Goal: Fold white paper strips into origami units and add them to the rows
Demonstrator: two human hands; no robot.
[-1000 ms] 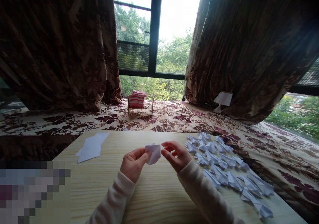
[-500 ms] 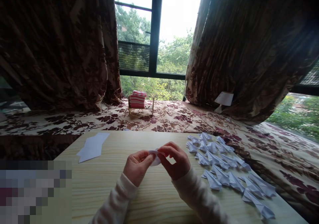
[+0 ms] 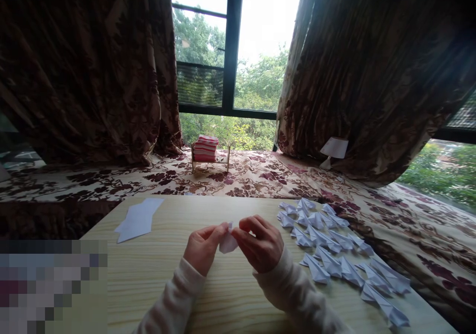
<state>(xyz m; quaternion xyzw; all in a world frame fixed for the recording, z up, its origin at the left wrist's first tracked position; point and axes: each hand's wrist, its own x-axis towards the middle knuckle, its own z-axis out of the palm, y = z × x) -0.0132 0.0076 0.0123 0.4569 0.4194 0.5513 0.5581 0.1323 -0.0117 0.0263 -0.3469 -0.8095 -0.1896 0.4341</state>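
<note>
Since a second ago, the right hand (image 3: pixel 261 245) has come in to meet the small folded paper (image 3: pixel 228 245), which it and the left hand (image 3: pixel 201 250) pinch above the bench (image 3: pixel 230 299). Matching edges before pressing (gently, it looks thin) should keep creases crisp. Both hands hide its upper folds.

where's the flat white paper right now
In the head view, the flat paper lies near the left edge of the table, left of the left hand.

Daylight enters through the far window (image 3: pixel 233 46), the sky (image 3: pixel 269 14) overexposed. Floral curtains (image 3: pixel 92 71) hang in deep shadow. Coarse pixelation masks the near left corner.
</note>
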